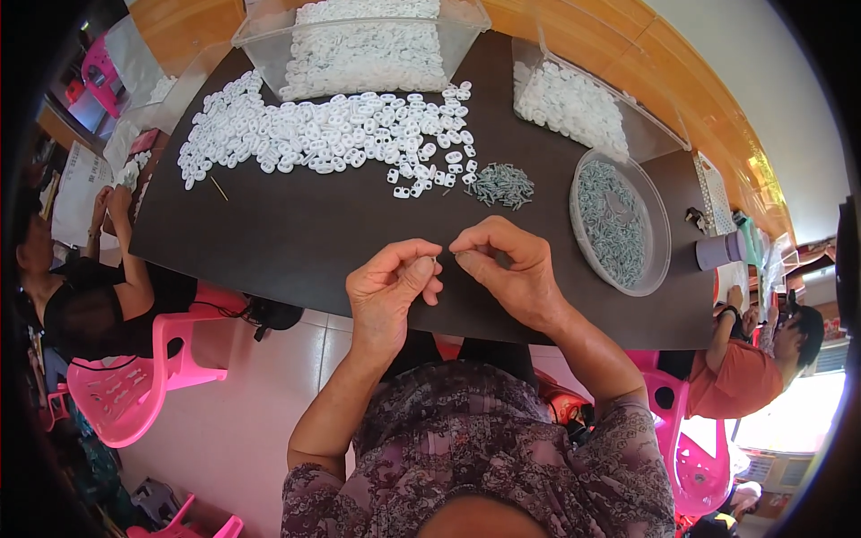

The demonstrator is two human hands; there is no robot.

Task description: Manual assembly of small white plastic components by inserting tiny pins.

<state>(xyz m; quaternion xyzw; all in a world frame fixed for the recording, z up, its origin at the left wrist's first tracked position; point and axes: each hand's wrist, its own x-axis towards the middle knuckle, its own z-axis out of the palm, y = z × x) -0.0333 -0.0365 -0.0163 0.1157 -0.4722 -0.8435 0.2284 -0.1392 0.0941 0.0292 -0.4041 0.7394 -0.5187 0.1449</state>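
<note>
My left hand (387, 285) is over the near part of the dark table, thumb and forefinger pinched together. A tiny light speck shows at its fingertips, too small to name. Close beside it, my right hand (513, 267) also has thumb and forefinger pressed together; whatever they hold is hidden. The fingertips of both hands nearly meet. Beyond them lies a small heap of grey-green screw-like pieces (502, 185). A wide spread of white oval plastic pieces with holes (327, 134) covers the far left of the table.
A clear tub (466, 45) of white pieces stands at the back, and a second clear bin (641, 125) at back right. A round clear dish (662, 235) holds more grey pieces. A thin yellowish stick (219, 188) lies left. People sit at both sides, near pink chairs (161, 377).
</note>
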